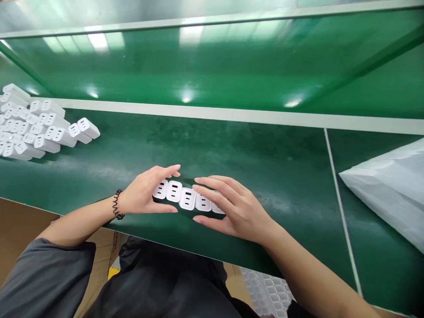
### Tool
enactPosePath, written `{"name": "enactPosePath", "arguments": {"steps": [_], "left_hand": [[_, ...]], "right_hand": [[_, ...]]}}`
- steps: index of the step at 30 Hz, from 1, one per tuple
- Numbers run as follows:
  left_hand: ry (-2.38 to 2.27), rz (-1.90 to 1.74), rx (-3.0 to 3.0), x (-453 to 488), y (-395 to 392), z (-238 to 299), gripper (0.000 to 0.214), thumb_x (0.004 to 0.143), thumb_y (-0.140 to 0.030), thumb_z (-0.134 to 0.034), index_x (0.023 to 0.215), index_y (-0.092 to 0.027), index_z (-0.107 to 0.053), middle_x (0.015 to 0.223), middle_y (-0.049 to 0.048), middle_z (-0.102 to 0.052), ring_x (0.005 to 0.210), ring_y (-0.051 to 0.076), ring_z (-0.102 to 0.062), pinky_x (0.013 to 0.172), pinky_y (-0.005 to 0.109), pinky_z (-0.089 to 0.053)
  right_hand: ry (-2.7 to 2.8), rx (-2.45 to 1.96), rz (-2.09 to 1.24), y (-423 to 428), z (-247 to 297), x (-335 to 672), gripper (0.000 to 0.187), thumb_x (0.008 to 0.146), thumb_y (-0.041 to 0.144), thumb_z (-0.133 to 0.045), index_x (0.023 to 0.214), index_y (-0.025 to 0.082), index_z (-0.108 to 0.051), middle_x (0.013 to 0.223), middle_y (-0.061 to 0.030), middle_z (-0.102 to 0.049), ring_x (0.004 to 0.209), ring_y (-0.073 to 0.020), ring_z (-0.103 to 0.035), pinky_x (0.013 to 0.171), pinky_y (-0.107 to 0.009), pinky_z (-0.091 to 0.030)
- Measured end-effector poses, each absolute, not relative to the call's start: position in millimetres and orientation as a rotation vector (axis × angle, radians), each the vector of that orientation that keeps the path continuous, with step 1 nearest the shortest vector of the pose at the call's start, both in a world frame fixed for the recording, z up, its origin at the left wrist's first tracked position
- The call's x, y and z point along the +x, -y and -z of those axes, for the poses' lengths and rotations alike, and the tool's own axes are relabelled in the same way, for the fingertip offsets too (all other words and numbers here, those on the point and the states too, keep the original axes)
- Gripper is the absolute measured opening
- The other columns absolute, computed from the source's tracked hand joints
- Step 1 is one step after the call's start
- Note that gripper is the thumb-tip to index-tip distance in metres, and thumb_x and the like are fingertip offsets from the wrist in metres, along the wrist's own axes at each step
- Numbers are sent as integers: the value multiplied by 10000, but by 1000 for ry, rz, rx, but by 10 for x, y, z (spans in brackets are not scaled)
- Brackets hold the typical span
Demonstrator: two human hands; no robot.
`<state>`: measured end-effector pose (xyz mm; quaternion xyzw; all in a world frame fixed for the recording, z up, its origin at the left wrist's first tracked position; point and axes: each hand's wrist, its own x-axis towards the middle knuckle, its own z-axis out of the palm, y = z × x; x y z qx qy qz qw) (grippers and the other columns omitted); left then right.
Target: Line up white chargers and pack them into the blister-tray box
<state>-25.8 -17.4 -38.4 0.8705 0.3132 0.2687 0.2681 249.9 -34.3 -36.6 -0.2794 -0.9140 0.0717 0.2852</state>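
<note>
A short row of several white charger blocks (pixel 185 197) lies on the green table (pixel 265 168) near its front edge, port faces up. My left hand (pixel 145 194) cups the row's left end, thumb in front and fingers arched behind it. My right hand (pixel 228 205) covers the right end, fingers laid over the blocks and thumb in front. Both hands press the row between them. A black coiled band (pixel 118 204) sits on my left wrist.
A heap of several more white charger blocks (pixel 36 126) lies at the far left of the table. A white plastic bag (pixel 391 185) rests at the right edge. A white line (pixel 341 207) crosses the table. A cardboard box (pixel 20 221) and a plastic tray (pixel 268 289) sit below.
</note>
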Motion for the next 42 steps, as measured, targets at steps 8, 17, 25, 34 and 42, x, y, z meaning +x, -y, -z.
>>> {"name": "enactPosePath", "arguments": {"steps": [8, 17, 25, 34, 42], "left_hand": [[-838, -716, 2328, -269, 165, 402, 956, 823, -547, -729, 1558, -252, -194, 1241, 120, -649, 1071, 234, -645, 890, 373, -547], [-816, -624, 2220, -364, 98, 342, 1089, 773, -532, -781, 1585, -278, -102, 1353, 150, -569, 1154, 266, -605, 929, 415, -546], [-713, -389, 2226, -487, 11, 208, 1062, 808, -411, -776, 1589, -306, -64, 1352, 133, -577, 1165, 261, -604, 922, 395, -541], [-774, -428, 2306, -375, 48, 320, 931, 870, -450, -709, 1579, -293, -126, 1263, 85, -654, 1058, 230, -634, 868, 351, -517], [-805, -565, 2430, -230, 186, 412, 770, 909, -488, -650, 1521, -244, -253, 1126, 56, -712, 902, 202, -647, 795, 338, -510]], "right_hand": [[2526, -768, -19, 396, 361, 2464, 530, 908, 519, -641, 1321, 193, -577, 1369, -165, -587, 1330, -313, -487, 1141, -538, -383], [2397, -1049, -156, 396, 432, 2441, 734, 938, 684, -417, 1464, 173, -408, 1511, -228, -372, 1441, -407, -315, 1132, -643, -342], [2415, -1051, -189, 355, 372, 2465, 690, 902, 602, -588, 1411, 158, -450, 1485, -242, -393, 1402, -420, -365, 1075, -616, -419], [2549, -982, -156, 364, 270, 2575, 408, 911, 456, -659, 1185, 161, -590, 1088, -108, -699, 899, -251, -643, 735, -389, -530], [2409, -993, -311, 430, 436, 2390, 488, 914, 435, -661, 1308, 173, -542, 1055, -101, -718, 830, -214, -615, 678, -340, -568]]}}
